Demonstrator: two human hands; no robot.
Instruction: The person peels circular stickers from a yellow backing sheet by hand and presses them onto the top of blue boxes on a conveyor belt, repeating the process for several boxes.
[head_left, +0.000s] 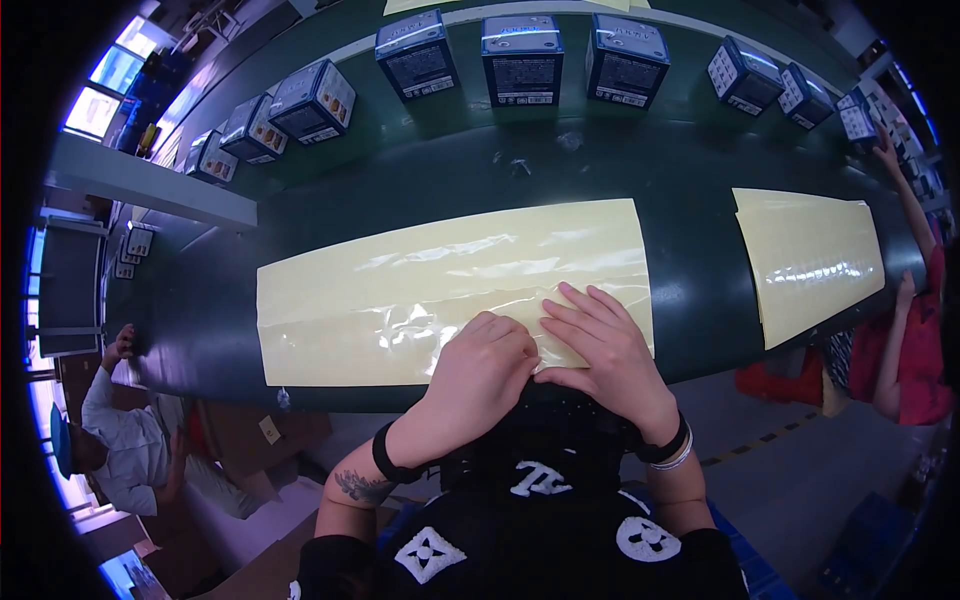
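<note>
A long, glossy pale-yellow sheet [350, 310] lies on the dark green work surface right in front of me, its shiny top wrinkled and catching the light. Over its near edge, right of the middle, my left hand [487, 365] is closed, with curled fingers pinched together. What those fingertips grip is hidden. Close beside it, my right hand [608, 352] rests flat on the sheet with its fingers stretched out, the thumb pointing toward the left hand's fingertips.
Several blue boxes [522, 75] stand in a row along the far side of the line. More pale-yellow sheets [815, 262] lie stacked at the right, near a person in red [920, 350]. At the left, another person [130, 440] reaches to the surface; a grey beam [150, 180] juts in.
</note>
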